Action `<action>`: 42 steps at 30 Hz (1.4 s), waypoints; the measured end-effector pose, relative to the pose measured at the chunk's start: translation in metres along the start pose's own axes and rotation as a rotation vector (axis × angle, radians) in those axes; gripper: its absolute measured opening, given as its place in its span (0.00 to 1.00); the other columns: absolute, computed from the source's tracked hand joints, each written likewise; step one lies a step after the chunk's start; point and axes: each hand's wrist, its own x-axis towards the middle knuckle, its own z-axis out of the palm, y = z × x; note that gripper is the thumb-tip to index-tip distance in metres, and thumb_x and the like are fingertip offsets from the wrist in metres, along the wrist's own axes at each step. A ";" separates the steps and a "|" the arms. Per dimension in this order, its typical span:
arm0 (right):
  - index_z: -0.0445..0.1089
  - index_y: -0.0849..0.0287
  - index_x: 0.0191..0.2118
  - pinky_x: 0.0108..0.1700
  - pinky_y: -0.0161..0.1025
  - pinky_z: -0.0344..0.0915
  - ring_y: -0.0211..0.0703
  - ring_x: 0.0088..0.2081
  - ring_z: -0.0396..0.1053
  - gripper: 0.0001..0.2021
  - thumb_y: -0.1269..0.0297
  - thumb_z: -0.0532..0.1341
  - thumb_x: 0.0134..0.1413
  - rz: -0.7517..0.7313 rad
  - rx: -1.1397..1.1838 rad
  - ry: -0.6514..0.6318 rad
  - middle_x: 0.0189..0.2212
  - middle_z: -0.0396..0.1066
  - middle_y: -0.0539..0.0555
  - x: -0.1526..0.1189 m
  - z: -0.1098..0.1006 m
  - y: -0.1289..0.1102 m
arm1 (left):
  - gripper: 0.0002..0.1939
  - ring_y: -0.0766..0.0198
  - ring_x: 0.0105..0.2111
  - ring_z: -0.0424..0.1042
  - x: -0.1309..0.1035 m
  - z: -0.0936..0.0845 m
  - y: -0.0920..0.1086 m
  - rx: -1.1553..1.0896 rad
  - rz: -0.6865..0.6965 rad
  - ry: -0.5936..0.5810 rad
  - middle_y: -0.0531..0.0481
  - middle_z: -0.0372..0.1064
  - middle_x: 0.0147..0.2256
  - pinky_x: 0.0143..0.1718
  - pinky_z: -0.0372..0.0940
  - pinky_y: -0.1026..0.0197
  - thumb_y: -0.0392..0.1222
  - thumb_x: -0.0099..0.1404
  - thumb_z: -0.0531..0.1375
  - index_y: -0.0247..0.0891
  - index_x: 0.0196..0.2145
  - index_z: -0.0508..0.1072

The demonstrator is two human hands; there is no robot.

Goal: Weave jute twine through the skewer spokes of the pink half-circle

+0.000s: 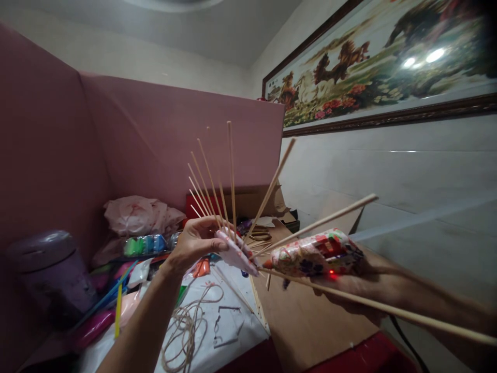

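Observation:
My left hand [202,239] is closed round the edge of a flat pinkish-white piece [234,252], thumb on its near face. Thin wooden sticks [232,181] fan out from that piece, several upward and others to the right. One long stick reaches past the lower right, in front of my right forearm. My right hand [349,290] grips a hot glue gun [310,256] with a flowered body and a lit red light. Its orange nozzle points left, close to the piece's right edge; I cannot tell whether they touch. The glue gun hides part of the right hand's fingers.
A coil of twine [190,326] lies on white paper [229,311] beside a brown board [310,316]. Packets of coloured clay [145,245], a pale lidded container [54,280] and a pink plastic bag [140,215] stand at left. Scissors [260,234] lie behind the hands.

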 end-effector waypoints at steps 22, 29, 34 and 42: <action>0.66 0.61 0.33 0.16 0.29 0.47 0.29 0.16 0.48 0.20 0.45 0.59 0.48 -0.158 0.142 0.224 0.15 0.52 0.44 0.010 0.028 0.026 | 0.15 0.77 0.14 0.54 0.001 0.009 0.013 -0.120 0.007 0.317 0.56 0.62 0.19 0.11 0.47 0.74 0.46 0.46 0.67 0.32 0.26 0.71; 0.67 0.60 0.37 0.20 0.31 0.52 0.32 0.21 0.50 0.18 0.49 0.59 0.50 -0.218 0.102 0.207 0.19 0.53 0.46 0.017 0.033 0.011 | 0.19 0.72 0.17 0.63 -0.007 0.016 0.026 -0.183 -0.288 0.257 0.51 0.67 0.21 0.16 0.56 0.71 0.50 0.47 0.67 0.31 0.31 0.73; 0.64 0.59 0.30 0.18 0.31 0.52 0.32 0.20 0.51 0.13 0.53 0.57 0.53 -0.312 0.042 0.221 0.18 0.53 0.46 0.024 0.035 -0.004 | 0.20 0.73 0.15 0.62 -0.005 0.015 0.021 -0.201 -0.341 0.191 0.49 0.68 0.22 0.12 0.49 0.73 0.52 0.49 0.65 0.30 0.32 0.73; 0.61 0.58 0.25 0.17 0.30 0.51 0.30 0.17 0.49 0.12 0.57 0.57 0.54 -0.376 0.026 0.253 0.15 0.51 0.43 0.029 0.037 -0.014 | 0.17 0.70 0.18 0.67 -0.004 0.019 0.019 -0.274 -0.415 0.228 0.52 0.71 0.25 0.14 0.58 0.70 0.48 0.51 0.65 0.36 0.36 0.73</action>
